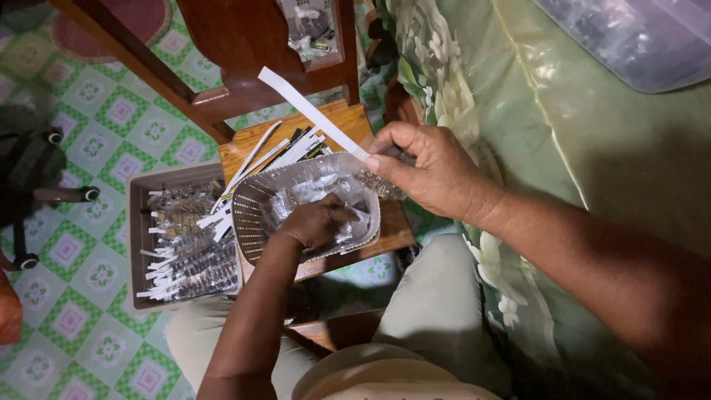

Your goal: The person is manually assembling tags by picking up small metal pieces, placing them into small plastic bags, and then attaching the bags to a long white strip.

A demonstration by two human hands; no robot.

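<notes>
Bagging small parts over the basket (pixel 248 215).
Right hand (pixel 433 174) pinches the strip (pixel 311 111) at 1 o'clock; left hand (pixel 315 222) grips a bag (pixel 355 194). Keep the strip taut.

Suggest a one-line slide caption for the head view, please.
Left hand reaches into a white basket of clear packets while right hand holds a white paper strip.

Wooden stool (pixel 348 118) under basket (pixel 248 215), paper strips (pixel 285 152).
</notes>
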